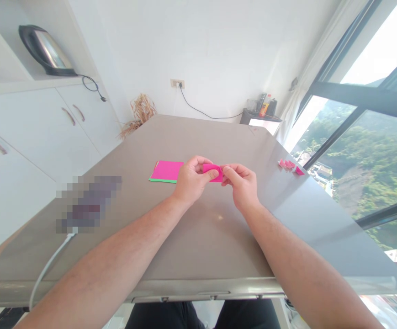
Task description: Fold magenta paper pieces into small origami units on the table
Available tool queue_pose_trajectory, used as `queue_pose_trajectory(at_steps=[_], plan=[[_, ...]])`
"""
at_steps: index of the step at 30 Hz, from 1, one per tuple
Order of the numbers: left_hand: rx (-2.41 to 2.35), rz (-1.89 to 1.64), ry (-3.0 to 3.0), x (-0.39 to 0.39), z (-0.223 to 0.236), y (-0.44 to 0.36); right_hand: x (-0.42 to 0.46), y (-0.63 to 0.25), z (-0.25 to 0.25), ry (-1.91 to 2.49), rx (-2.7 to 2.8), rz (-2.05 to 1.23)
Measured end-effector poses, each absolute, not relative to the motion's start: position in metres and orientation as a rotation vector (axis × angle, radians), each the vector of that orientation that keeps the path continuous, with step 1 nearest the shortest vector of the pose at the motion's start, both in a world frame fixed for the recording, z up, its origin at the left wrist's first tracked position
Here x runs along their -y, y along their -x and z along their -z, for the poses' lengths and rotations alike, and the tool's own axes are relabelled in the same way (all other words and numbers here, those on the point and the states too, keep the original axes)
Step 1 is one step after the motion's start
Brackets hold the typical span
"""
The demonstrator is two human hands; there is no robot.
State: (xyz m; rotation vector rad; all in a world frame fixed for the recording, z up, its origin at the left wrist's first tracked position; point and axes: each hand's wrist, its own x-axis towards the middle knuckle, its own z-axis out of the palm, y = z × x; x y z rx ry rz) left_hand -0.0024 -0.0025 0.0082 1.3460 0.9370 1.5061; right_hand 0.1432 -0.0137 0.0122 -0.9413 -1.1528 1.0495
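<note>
Between my two hands, above the middle of the table, is a small folded piece of pink paper (214, 169). My left hand (194, 179) pinches its left part, with the thumb lying across the front. At the paper's right edge, my right hand (242, 183) closes thumb and fingertips on it. Just left of my left hand lies a stack of coloured paper (166, 171), pink on top with a green edge showing beneath; its right end is hidden behind the hand. Several small folded pink paper pieces (290, 165) sit near the table's right edge.
The grey table (198, 246) spreads around my hands. To the left lies a blurred-out object (88, 203) with a white cable (50, 262) running off the front edge. A low dark cabinet (260, 119) with bottles stands behind the table, and a window (359, 137) is on the right.
</note>
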Motion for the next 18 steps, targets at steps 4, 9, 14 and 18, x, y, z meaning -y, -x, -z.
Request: queue_pose_trajectory(at_steps=[4, 9, 14, 18], plan=[[-0.884, -1.470, -1.347, 0.0053, -0.0094, -0.0003, 0.0149, -0.1431, -0.0130, 0.980, 1.196, -1.022], [-0.876, -1.460, -1.336, 0.0064, -0.0081, -0.0024, 0.0165, -0.1414, -0.0139, 0.967, 1.195, -0.971], [-0.873, -1.469, -1.328, 0.0052, -0.0070, -0.0026, 0.0169, -0.1402, -0.0142, 0.991, 1.195, -0.923], [-0.873, -1.475, -1.312, 0.0041, -0.0074, -0.0022, 0.0144, -0.1418, -0.0127, 0.967, 1.213, -0.972]])
